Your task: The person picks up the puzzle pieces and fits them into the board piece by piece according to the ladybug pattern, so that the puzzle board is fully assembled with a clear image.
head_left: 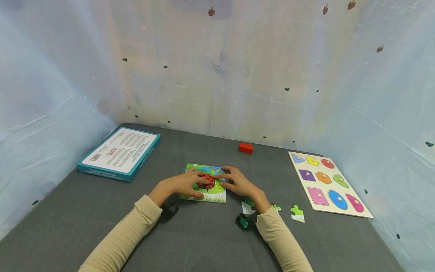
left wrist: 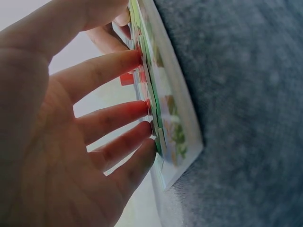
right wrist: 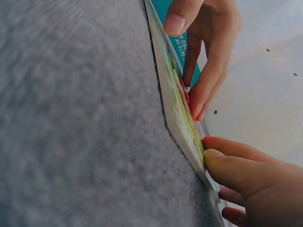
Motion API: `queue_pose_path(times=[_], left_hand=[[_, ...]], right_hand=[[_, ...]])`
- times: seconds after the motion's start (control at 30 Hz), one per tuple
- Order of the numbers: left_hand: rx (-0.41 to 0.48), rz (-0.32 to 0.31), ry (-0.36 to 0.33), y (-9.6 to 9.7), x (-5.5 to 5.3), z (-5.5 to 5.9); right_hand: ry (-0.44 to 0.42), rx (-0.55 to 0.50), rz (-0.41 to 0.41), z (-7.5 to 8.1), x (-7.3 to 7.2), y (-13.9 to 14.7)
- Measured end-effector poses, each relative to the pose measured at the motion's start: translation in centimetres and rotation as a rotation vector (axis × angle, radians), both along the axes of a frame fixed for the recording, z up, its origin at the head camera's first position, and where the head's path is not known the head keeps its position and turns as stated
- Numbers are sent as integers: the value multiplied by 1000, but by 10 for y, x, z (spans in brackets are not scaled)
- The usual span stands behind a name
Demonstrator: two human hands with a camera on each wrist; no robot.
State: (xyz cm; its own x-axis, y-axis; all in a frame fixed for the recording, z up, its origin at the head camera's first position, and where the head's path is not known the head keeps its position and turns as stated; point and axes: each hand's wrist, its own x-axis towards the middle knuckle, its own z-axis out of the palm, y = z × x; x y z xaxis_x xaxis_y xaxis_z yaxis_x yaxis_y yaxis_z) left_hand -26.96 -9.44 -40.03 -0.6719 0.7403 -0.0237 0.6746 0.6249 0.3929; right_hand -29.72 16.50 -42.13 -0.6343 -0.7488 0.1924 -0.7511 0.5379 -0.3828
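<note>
A jigsaw puzzle [head_left: 217,197] with a red ladybug on green lies in its shallow tray at the middle of the table. My left hand [head_left: 188,183] spreads over its left part, fingertips touching the pieces around the ladybug. The left wrist view shows those fingers [left wrist: 118,111] extended against the puzzle's face. From the other side my right hand [head_left: 239,183] reaches over the right edge. Its thumb and index fingertip touch the pieces in the right wrist view, while other fingers [right wrist: 233,215] lie by the tray's edge. One loose puzzle piece [head_left: 298,215] lies right of the right forearm.
More loose pieces [head_left: 248,208] lie partly hidden by the right wrist. A red block [head_left: 246,148] sits behind the puzzle. At the right is a knobbed shape board [head_left: 334,202]; at the back left, a flat teal box [head_left: 119,151]. A pale curtain [head_left: 217,94] hangs behind the table.
</note>
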Motion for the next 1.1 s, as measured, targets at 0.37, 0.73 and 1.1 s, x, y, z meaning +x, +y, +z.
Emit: queue_pose_path(times=[0.37,0.73,1.1], left_hand=[[-64,36,47,-2,0,1],[-4,28,-99,-17,-5,5],[-101,145,-119,-32,-5,8]], right_hand=[[-6,-13,-13,1,2,-2],[-9,-3,-14,3,5,-3],[-30,-1,-14,3,6,-4]])
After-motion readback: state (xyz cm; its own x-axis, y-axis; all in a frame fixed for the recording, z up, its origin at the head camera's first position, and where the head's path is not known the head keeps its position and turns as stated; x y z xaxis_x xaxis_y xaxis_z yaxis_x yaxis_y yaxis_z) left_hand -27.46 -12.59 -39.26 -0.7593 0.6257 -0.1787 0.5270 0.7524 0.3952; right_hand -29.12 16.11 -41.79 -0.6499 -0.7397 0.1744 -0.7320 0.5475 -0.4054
